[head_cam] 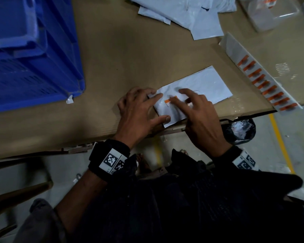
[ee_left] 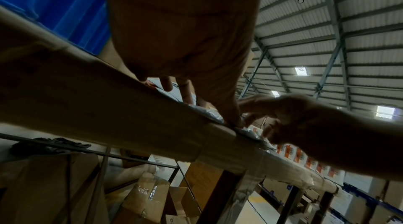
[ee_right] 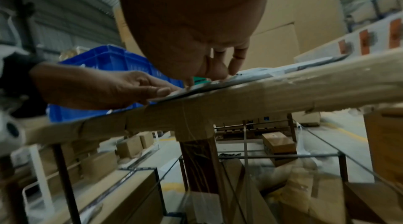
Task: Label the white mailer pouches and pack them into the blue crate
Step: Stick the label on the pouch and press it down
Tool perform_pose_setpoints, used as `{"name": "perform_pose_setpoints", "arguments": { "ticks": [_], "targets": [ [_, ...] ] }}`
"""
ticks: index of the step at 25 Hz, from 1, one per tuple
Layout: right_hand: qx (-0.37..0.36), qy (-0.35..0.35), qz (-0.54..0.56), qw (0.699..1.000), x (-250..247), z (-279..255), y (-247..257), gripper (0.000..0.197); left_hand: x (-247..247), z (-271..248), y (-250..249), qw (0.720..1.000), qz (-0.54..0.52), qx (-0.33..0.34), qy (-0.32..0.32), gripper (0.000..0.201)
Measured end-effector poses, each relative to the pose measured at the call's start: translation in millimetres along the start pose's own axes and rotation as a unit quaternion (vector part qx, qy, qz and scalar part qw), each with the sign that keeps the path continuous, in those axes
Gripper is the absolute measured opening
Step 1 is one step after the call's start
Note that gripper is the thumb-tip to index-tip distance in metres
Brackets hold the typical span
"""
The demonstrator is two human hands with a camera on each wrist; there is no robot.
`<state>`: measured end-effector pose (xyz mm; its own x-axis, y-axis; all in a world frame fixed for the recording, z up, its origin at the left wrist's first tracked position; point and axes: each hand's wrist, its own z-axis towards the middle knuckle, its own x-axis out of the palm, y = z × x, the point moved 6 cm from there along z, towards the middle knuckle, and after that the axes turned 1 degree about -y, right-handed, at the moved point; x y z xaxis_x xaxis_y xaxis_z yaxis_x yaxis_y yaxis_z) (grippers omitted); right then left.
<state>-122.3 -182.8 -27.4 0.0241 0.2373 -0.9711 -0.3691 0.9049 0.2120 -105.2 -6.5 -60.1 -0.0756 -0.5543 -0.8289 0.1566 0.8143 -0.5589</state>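
Observation:
A white mailer pouch (head_cam: pixel 205 86) lies flat on the cardboard-covered table (head_cam: pixel 112 64), near its front edge. A small orange label (head_cam: pixel 168 101) sits on the pouch's near left part. My left hand (head_cam: pixel 158 106) lies spread on the pouch's left end, holding it down with straight fingers and thumb. My right hand (head_cam: pixel 178 96) presses its fingertips on and beside the label. In the right wrist view the right hand's fingertips (ee_right: pixel 237 65) touch the pouch (ee_right: pixel 257 74), and the left hand (ee_right: pixel 135 88) lies flat beside them. The blue crate (head_cam: pixel 33 55) stands at the table's left.
A loose pile of white mailers (head_cam: pixel 182 13) lies at the back. A white strip of several orange labels (head_cam: pixel 263 83) runs along the right side. A clear plastic box (head_cam: pixel 274 13) is at the back right. A black bag (head_cam: pixel 240 130) hangs below the front edge.

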Motion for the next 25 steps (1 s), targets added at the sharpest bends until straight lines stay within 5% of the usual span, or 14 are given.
{"name": "perform_pose_setpoints", "arguments": {
  "ticks": [5, 18, 25],
  "targets": [
    [0.026, 0.059, -0.145, 0.987, 10.8, -9.5, -5.1, 0.079, -1.2, 1.4, -1.0, 0.999, 0.026, 0.019, -0.012, 0.069],
    [-0.042, 0.062, -0.082, 0.994, 10.8, -18.1, 14.3, 0.079, 0.3, 1.6, -1.1, 0.999, 0.038, 0.013, -0.003, 0.068],
    [0.017, 0.04, -0.074, 0.996, 7.0, -5.9, -4.1, 0.076, 0.2, 1.6, -1.7, 0.999, 0.037, 0.001, 0.0, 0.072]
  ]
}}
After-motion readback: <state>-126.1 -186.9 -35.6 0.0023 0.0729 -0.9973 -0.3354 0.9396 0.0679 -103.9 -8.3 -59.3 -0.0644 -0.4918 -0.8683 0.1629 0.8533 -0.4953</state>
